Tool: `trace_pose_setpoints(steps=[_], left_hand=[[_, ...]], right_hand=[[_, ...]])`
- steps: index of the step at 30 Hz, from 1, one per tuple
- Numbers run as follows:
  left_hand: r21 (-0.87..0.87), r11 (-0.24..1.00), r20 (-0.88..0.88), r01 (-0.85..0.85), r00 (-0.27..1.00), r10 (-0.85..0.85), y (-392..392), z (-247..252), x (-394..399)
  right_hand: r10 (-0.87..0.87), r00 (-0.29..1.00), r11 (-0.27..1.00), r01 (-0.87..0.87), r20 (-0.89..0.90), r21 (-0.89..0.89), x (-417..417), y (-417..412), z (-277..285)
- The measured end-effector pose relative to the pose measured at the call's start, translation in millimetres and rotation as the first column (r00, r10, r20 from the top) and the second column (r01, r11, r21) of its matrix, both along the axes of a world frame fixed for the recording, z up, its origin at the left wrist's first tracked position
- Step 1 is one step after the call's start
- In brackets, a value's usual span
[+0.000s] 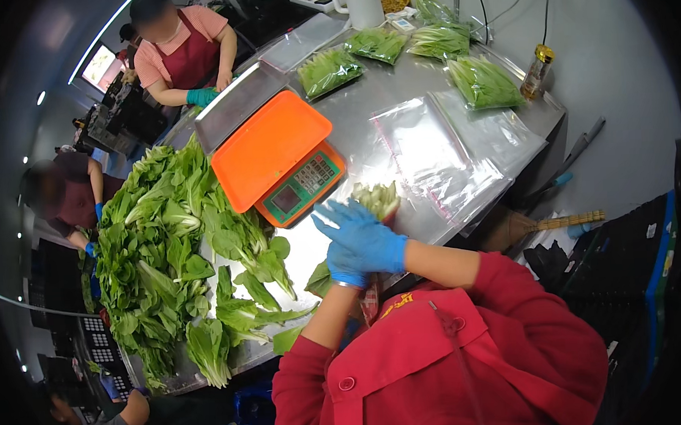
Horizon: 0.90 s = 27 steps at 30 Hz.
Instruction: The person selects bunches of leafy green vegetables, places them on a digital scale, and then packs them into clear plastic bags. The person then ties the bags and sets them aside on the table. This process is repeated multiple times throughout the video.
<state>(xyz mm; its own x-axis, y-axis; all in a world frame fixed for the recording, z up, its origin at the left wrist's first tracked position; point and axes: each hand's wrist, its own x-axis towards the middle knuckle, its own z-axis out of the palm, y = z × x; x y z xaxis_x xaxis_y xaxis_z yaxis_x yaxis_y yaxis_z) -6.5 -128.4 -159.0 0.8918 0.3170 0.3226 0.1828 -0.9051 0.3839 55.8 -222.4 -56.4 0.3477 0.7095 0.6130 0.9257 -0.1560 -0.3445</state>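
Note:
My right hand [370, 234], in a blue glove, lies across my left hand [344, 263] with its fingers spread to the left. The left glove's fingers are mostly hidden beneath it. Just beyond the right hand, pale stalk ends of leafy greens [377, 198] show, with something red at their edge; whether a hand touches them is unclear. An orange digital scale [275, 150] stands ahead with a bare pan. Left of it spreads a large heap of leafy greens [154, 243]. A leaf [319, 279] lies by my left wrist.
Clear plastic bags [429, 146] lie flat on the steel table [347, 115] to the right. Bagged greens [486, 81] and several similar packs line the far side. A metal tray [239, 106] is behind the scale. Co-workers in gloves stand at the far and left sides.

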Motion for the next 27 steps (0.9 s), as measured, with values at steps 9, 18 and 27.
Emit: trace_pose_setpoints(steps=[9, 18, 27], left_hand=[[-0.756, 0.581, 0.163, 0.302, 0.946, -0.280, -5, 62, 17], [-0.089, 0.993, -0.336, -0.078, 0.941, 0.044, 5, 39, 52], [0.147, 0.975, -0.123, 0.166, 0.981, -0.148, -25, 5, 41]], right_hand=[[0.843, -0.463, 0.425, 0.258, -0.275, 0.868, 82, -41, -132], [-0.031, 0.398, 0.880, -0.424, -0.917, -0.214, -12, -68, -126], [-0.003, 0.984, 0.992, -0.020, -0.176, -0.124, 37, -11, -64]])
